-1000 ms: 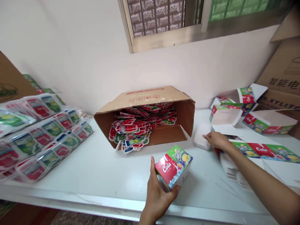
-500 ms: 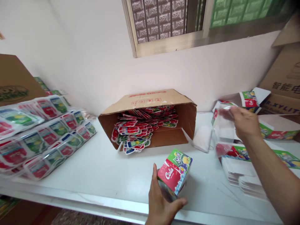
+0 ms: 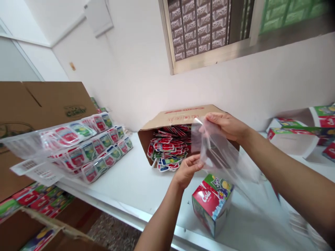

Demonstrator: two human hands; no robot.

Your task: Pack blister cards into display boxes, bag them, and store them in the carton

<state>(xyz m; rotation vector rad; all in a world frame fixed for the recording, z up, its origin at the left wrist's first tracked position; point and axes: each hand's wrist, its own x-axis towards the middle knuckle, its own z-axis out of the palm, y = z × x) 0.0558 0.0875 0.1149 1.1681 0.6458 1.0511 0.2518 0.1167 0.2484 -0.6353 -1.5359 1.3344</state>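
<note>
A clear plastic bag (image 3: 222,153) is stretched between my two hands above the table. My right hand (image 3: 222,123) pinches its upper edge, and my left hand (image 3: 188,169) grips its lower left edge. The rest of the bag trails down to the right, smeared by motion. Below it a small printed box (image 3: 213,202), red and green with "Cola" on top, stands on the table, touched by neither hand. Behind the bag an open cardboard carton (image 3: 180,116) lies on its side, filled with red, green and blue printed sachets (image 3: 170,150).
Clear packs of sachets (image 3: 99,153) are stacked on the left of the white table (image 3: 146,195). Open printed boxes (image 3: 293,141) lie at the right. Below the table's front edge, at lower left, a carton (image 3: 65,233) holds more printed boxes.
My left hand has let go of the Cola box, which stays on the table, and now grips the plastic bag. My right hand has brought the bag leftward. The view has swung left.
</note>
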